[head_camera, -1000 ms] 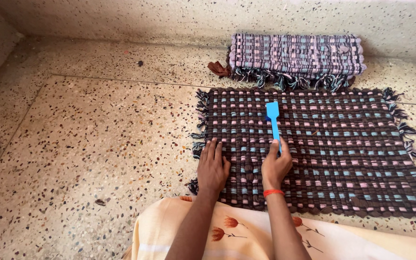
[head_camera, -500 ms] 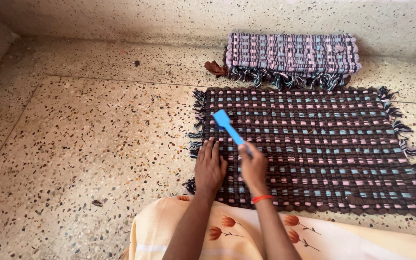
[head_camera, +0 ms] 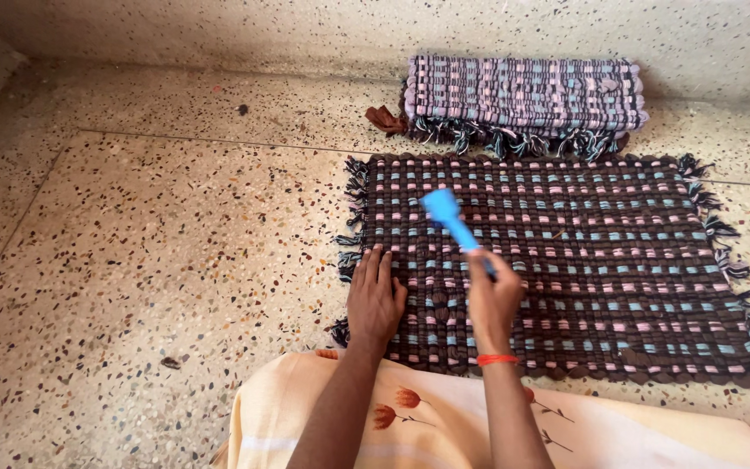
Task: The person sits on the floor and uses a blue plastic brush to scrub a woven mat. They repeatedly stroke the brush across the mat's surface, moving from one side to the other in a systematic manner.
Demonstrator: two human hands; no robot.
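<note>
One woven mat lies flat on the speckled floor, and a second, folded mat sits just beyond it by the wall. The left hand rests flat with fingers spread on the mat's near-left corner. The right hand, wearing one orange band, grips closed around one blue brush, held raised above the mat and blurred.
</note>
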